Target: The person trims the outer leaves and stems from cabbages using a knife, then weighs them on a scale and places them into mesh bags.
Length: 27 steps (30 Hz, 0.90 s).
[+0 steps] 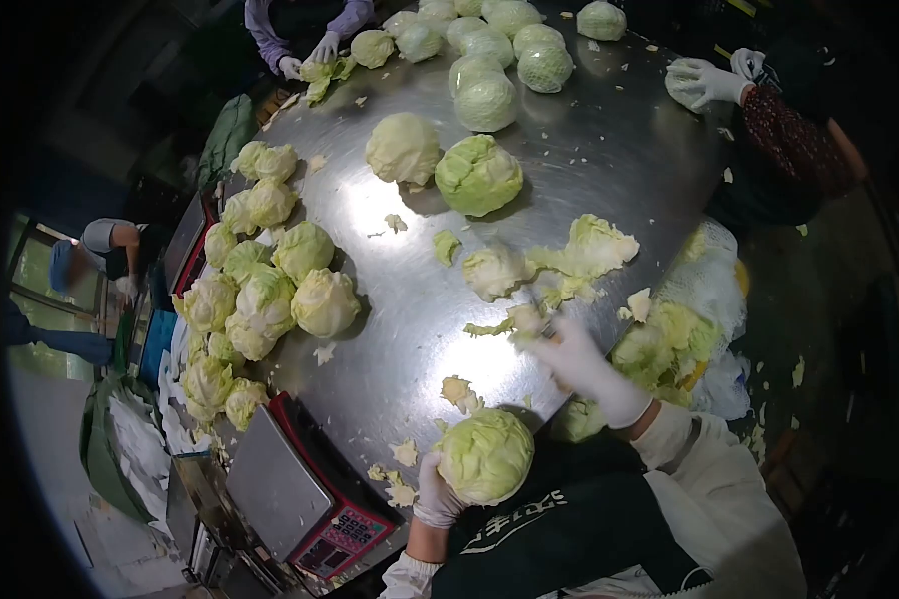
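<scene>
My left hand [438, 493], in a white glove, is closed around the side of a pale green cabbage [486, 456] at the table's near edge. Farther right, my white-gloved right hand [591, 373] reaches over the metal table beside torn leaf scraps [525, 319]. Its fingers are smeared by motion, and I cannot tell whether they hold anything. Just beyond lie a small pale cabbage piece [495, 271] and a large loose leaf [595, 248]. Two whole heads, a whitish cabbage [403, 150] and a greener cabbage [478, 176], sit side by side mid-table.
Cabbages are heaped [267, 299] on the left. A red-framed scale [315, 489] stands at front left. Wrapped cabbages [485, 100] sit at the back. A bag of leaves [684, 339] hangs at the right edge. Co-workers' gloved hands [714, 84] handle cabbages across the table.
</scene>
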Tool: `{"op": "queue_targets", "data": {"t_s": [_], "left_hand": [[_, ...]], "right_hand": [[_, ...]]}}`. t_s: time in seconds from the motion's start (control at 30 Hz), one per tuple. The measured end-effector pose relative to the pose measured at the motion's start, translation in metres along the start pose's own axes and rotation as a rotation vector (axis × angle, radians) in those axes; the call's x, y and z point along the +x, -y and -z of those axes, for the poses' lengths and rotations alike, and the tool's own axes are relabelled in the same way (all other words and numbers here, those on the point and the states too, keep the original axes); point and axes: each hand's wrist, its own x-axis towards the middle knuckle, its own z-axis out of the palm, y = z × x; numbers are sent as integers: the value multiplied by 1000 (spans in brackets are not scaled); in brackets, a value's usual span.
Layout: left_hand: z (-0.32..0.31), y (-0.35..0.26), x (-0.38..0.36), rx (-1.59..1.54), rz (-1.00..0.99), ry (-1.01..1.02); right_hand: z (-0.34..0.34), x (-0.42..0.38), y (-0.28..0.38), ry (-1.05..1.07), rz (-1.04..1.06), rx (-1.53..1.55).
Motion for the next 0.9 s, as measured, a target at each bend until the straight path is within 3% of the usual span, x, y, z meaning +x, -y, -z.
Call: {"op": "queue_targets", "data": {"t_s": [0.03, 0.13, 0.2, 0.23, 0.27, 0.37, 0.43, 0.47, 0.5, 0.57, 0.6, 0.83, 0.9], "left_hand": [[-4, 0, -2, -79, 55, -8], [-6, 6, -16, -315, 118, 94], [-12, 10, -19, -401, 113, 74], [-15, 11, -17, -484, 111, 65], [-13, 9, -15, -488, 108, 69], [-10, 6, -11, -275, 165, 134], [-15, 6, -10, 767, -273, -210], [-21, 1, -9, 810, -438, -320], [-35, -11, -6, 813, -439, -313], [-61, -34, 0, 1555, -948, -283], [-54, -27, 16, 1408, -929, -239], [-96, -23, 42, 1484, -863, -330], [-93, -12, 53, 1501, -1035, -314]], "right_hand": [[12, 16, -7, -161, 187, 20], [32, 11, -28, -49, 340, -108], [18, -24, -40, 35, 644, -598], [10, -44, -31, 250, 520, -580], [0, -55, -38, 289, 582, -660], [-19, -73, -42, 279, 486, -634], [-15, -65, -37, 278, 492, -653], [-13, -61, -35, 272, 494, -673], [-12, -57, -36, 265, 496, -672], [-9, -50, -35, 225, 493, -785], [-8, -52, -27, 217, 437, -802], [12, -81, -25, 51, 537, -906], [17, -86, -28, 29, 557, -860]]}}
